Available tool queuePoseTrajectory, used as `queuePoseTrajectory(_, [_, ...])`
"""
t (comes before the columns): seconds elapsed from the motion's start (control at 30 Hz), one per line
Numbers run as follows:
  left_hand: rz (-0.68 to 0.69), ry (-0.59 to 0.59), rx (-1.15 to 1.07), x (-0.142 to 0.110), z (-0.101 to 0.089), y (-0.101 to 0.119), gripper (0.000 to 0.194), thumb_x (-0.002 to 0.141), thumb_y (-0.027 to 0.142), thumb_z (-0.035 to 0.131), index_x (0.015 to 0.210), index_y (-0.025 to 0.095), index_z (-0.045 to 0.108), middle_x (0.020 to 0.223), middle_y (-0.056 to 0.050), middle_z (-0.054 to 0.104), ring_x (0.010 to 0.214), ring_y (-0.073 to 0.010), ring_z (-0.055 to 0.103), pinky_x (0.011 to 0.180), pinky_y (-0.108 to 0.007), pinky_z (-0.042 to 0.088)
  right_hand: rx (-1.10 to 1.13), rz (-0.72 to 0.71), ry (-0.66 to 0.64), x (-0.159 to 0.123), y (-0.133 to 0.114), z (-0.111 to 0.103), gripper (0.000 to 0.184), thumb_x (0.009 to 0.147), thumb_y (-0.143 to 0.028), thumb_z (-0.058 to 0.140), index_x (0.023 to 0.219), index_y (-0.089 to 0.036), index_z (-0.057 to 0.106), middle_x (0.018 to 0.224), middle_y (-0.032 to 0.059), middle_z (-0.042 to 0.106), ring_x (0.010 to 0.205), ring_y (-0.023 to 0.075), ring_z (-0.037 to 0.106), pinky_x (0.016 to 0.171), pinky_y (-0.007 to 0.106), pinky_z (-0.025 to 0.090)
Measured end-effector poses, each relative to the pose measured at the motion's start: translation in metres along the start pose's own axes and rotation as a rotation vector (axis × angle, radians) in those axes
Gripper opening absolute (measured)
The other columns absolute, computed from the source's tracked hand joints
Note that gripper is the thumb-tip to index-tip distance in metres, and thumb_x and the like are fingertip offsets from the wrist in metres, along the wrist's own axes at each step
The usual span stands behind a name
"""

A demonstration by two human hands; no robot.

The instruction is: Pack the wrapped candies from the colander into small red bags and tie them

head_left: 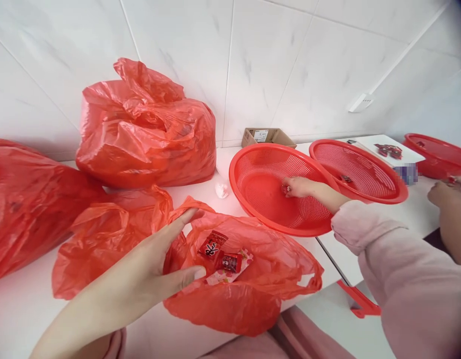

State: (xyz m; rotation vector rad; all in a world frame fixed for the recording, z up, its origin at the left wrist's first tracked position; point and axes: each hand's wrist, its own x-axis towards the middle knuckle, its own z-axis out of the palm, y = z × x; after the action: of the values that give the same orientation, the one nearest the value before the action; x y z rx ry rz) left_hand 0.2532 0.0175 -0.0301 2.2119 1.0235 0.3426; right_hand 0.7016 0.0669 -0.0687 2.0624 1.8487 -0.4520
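My left hand [155, 259] is spread over the mouth of a red plastic bag [248, 299], its fingertips at the bag's upper edge and its thumb just above the contents. Inside the bag lie red-wrapped candies [213, 245] and a pink-patterned packet [230, 269]. My right hand [297, 187] reaches into a round red plastic colander [252, 199], pinching a small red item [284, 189] over its mesh. A second red colander [359, 169] sits behind it, holding one small dark-red item [346, 178].
Two bulging red bags [144, 129] lie against the white tiled wall, with looser red plastic [103, 244] beside my left hand. A cardboard box [267, 137] stands behind the colanders. Another person's hand [447, 199] is at the far right, near a third red basin [437, 155].
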Motion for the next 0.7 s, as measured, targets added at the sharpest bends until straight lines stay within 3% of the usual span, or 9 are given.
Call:
queuePoseTrajectory(0.07, [0.008, -0.002, 0.015, 0.000, 0.000, 0.001, 0.080, 0.084, 0.051, 0.063, 0.152, 0.045, 0.022, 0.154, 0.004, 0.042, 0.137, -0.0304, 0.045, 0.111, -0.042, 0.042, 0.096, -0.023, -0.043, 0.000, 0.000, 0.002, 0.027, 0.076, -0.017, 0.066, 0.102, -0.011, 0.065, 0.091, 0.0128, 0.071, 0.083, 0.0225, 0.067, 0.072, 0.028, 0.049])
queuePoseTrajectory(0.13, [0.012, 0.004, 0.035, -0.001, -0.001, 0.002, 0.080, 0.084, 0.051, 0.064, 0.152, 0.044, 0.023, 0.153, 0.004, 0.044, 0.137, -0.0309, 0.045, 0.111, -0.043, 0.042, 0.201, -0.063, -0.066, -0.005, -0.006, -0.003, 0.033, 0.080, -0.020, 0.062, 0.112, -0.012, 0.062, 0.095, 0.0125, 0.071, 0.082, 0.0205, 0.068, 0.071, 0.027, 0.050])
queuePoseTrajectory(0.23, [0.000, -0.004, 0.042, -0.001, -0.002, 0.004, 0.083, 0.082, 0.055, 0.064, 0.152, 0.043, 0.023, 0.153, 0.003, 0.045, 0.137, -0.0320, 0.044, 0.110, -0.045, 0.042, 0.704, -0.228, -0.070, -0.026, -0.026, -0.015, 0.045, 0.088, -0.025, 0.051, 0.131, -0.015, 0.048, 0.113, 0.0147, 0.068, 0.089, 0.0187, 0.069, 0.069, 0.025, 0.053])
queuePoseTrajectory(0.3, [-0.016, -0.015, 0.041, 0.000, -0.002, 0.004, 0.082, 0.082, 0.057, 0.063, 0.152, 0.043, 0.023, 0.153, 0.003, 0.044, 0.138, -0.0320, 0.043, 0.110, -0.046, 0.041, 1.125, -0.384, -0.124, -0.046, -0.046, -0.021, 0.047, 0.087, -0.025, 0.053, 0.133, -0.015, 0.046, 0.117, 0.0158, 0.067, 0.092, 0.0192, 0.069, 0.063, 0.024, 0.053])
queuePoseTrajectory(0.37, [-0.027, -0.021, 0.032, 0.001, -0.001, 0.005, 0.081, 0.082, 0.057, 0.063, 0.152, 0.044, 0.024, 0.153, 0.003, 0.044, 0.138, -0.0316, 0.044, 0.110, -0.046, 0.042, 1.311, -0.512, -0.231, -0.066, -0.067, -0.025, 0.047, 0.086, -0.023, 0.057, 0.131, -0.016, 0.049, 0.114, 0.0144, 0.067, 0.088, 0.0175, 0.068, 0.059, 0.021, 0.052])
queuePoseTrajectory(0.47, [-0.032, -0.017, -0.005, 0.002, -0.001, 0.005, 0.081, 0.082, 0.057, 0.063, 0.152, 0.045, 0.023, 0.154, 0.004, 0.042, 0.138, -0.0309, 0.044, 0.108, -0.044, 0.045, 1.293, -0.613, -0.327, -0.089, -0.091, -0.027, 0.043, 0.088, -0.020, 0.058, 0.131, -0.016, 0.052, 0.107, 0.0096, 0.068, 0.076, 0.0113, 0.065, 0.059, 0.019, 0.053])
queuePoseTrajectory(0.6, [-0.032, -0.021, -0.026, 0.004, -0.003, 0.007, 0.081, 0.082, 0.055, 0.063, 0.152, 0.043, 0.025, 0.155, 0.004, 0.041, 0.138, -0.0318, 0.042, 0.107, -0.043, 0.046, 1.181, -0.670, -0.327, -0.105, -0.114, -0.023, 0.044, 0.093, -0.022, 0.052, 0.137, -0.018, 0.050, 0.104, 0.0072, 0.067, 0.073, 0.0095, 0.063, 0.062, 0.021, 0.053])
queuePoseTrajectory(0.7, [-0.032, -0.032, -0.022, 0.005, -0.004, 0.008, 0.083, 0.082, 0.054, 0.064, 0.153, 0.040, 0.024, 0.155, 0.001, 0.041, 0.138, -0.0331, 0.043, 0.107, -0.045, 0.046, 0.920, -0.650, -0.178, -0.119, -0.131, -0.015, 0.049, 0.095, -0.026, 0.050, 0.144, -0.024, 0.044, 0.109, 0.0080, 0.069, 0.080, 0.0133, 0.065, 0.073, 0.027, 0.054])
